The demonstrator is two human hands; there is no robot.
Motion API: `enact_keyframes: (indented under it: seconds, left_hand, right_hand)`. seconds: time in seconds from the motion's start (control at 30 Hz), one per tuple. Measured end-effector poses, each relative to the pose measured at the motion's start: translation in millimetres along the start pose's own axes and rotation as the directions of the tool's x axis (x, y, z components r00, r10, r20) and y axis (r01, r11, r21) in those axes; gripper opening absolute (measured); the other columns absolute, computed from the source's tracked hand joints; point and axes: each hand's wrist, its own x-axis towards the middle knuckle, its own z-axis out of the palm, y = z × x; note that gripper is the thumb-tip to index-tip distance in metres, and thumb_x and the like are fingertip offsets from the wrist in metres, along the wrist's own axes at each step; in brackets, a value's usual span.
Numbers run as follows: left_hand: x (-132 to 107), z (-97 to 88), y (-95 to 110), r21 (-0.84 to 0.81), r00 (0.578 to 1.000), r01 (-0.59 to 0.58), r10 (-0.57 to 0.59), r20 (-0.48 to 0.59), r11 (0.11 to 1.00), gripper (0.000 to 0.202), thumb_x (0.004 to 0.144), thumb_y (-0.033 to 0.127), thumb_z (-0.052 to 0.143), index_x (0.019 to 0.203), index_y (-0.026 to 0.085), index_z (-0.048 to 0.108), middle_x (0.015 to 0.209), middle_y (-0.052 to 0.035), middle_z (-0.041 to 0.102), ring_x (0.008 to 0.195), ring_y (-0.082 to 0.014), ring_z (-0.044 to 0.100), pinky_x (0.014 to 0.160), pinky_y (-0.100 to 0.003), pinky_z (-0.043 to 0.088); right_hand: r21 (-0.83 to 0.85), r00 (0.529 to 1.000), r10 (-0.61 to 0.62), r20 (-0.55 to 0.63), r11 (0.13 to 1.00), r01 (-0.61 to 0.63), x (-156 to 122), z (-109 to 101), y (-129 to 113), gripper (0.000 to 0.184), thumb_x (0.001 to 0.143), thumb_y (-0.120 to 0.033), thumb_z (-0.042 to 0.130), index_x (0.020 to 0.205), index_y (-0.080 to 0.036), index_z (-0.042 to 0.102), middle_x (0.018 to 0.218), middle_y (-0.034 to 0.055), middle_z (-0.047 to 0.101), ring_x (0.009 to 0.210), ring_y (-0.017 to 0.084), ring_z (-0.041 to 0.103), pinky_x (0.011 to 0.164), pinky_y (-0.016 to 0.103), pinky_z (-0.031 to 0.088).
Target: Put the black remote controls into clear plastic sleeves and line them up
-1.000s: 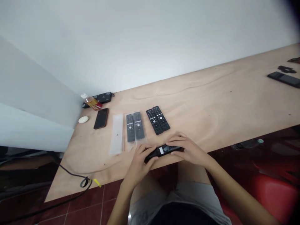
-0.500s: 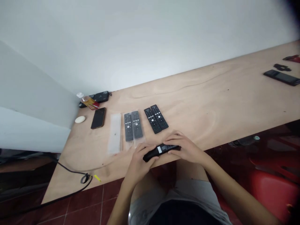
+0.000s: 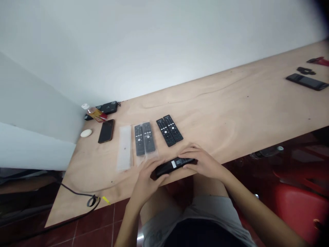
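Observation:
Both my hands hold a black remote control (image 3: 172, 166) above the table's front edge, its white label facing up. My left hand (image 3: 146, 183) grips its lower end, and my right hand (image 3: 203, 161) is curled over its upper end. Just beyond my left hand lie two remotes in clear plastic sleeves (image 3: 139, 140) (image 3: 149, 137). Two unwrapped black remotes (image 3: 166, 132) (image 3: 176, 128) lie side by side to their right. An empty clear sleeve (image 3: 124, 147) lies further left.
The plywood table (image 3: 218, 113) runs along a white wall. Near its left corner are a black smartphone (image 3: 106, 131), a white oval bar (image 3: 86, 133), a small bottle (image 3: 94, 112) and a black box (image 3: 109, 107). A black slab (image 3: 307, 81) lies far right. A black cable (image 3: 77, 193) hangs off the left edge.
The held remote has turned slightly, its lower end swinging left. The table items have shifted left and up in view as my head moved.

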Motion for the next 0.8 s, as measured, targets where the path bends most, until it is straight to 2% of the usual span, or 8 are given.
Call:
enact_keyframes:
  seconds: [0.1, 0.27, 0.57, 0.8]
  left_hand:
    - [-1, 5.9, 1, -0.018, 0.998, -0.032, 0.031, -0.056, 0.999, 0.029, 0.093, 0.030, 0.085, 0.122, 0.028, 0.083, 0.114, -0.0095, 0.079, 0.107, -0.0285, 0.075, 0.095, -0.050, 0.064]
    - [2, 13.9, 2, -0.019, 0.995, -0.057, 0.056, -0.078, 0.998, 0.032, 0.095, 0.028, 0.083, 0.127, 0.028, 0.082, 0.114, -0.0094, 0.078, 0.107, -0.0273, 0.074, 0.094, -0.047, 0.064]
    - [0, -3.1, -3, 0.028, 0.999, -0.033, 0.033, 0.001, 0.999, 0.033, 0.099, 0.033, 0.079, 0.132, 0.031, 0.079, 0.121, -0.0084, 0.077, 0.116, -0.0292, 0.071, 0.102, -0.051, 0.060]
    - [3, 12.0, 1, 0.023, 0.996, -0.088, 0.089, -0.029, 0.996, 0.030, 0.098, 0.029, 0.079, 0.128, 0.029, 0.079, 0.117, -0.0095, 0.076, 0.112, -0.0287, 0.071, 0.096, -0.049, 0.062]
  right_hand:
    - [-0.005, 1.000, -0.021, 0.010, 1.000, 0.021, 2, 0, 1, 0.044, 0.096, -0.026, 0.086, 0.138, -0.031, 0.078, 0.133, 0.0075, 0.080, 0.130, 0.032, 0.063, 0.114, 0.053, 0.052]
    - [-0.006, 0.999, -0.038, 0.019, 0.999, 0.038, 3, -1, 2, 0.043, 0.096, -0.026, 0.086, 0.138, -0.031, 0.078, 0.133, 0.0080, 0.080, 0.130, 0.032, 0.064, 0.114, 0.053, 0.052]
    - [0.019, 1.000, -0.013, -0.006, 1.000, 0.014, 0, 2, 4, 0.045, 0.095, -0.029, 0.088, 0.139, -0.033, 0.078, 0.134, 0.0073, 0.080, 0.132, 0.032, 0.064, 0.113, 0.053, 0.054]
    - [0.013, 1.000, -0.031, 0.004, 0.999, 0.031, 1, 2, 1, 0.043, 0.096, -0.028, 0.087, 0.138, -0.032, 0.079, 0.132, 0.0072, 0.080, 0.129, 0.031, 0.065, 0.113, 0.053, 0.054]
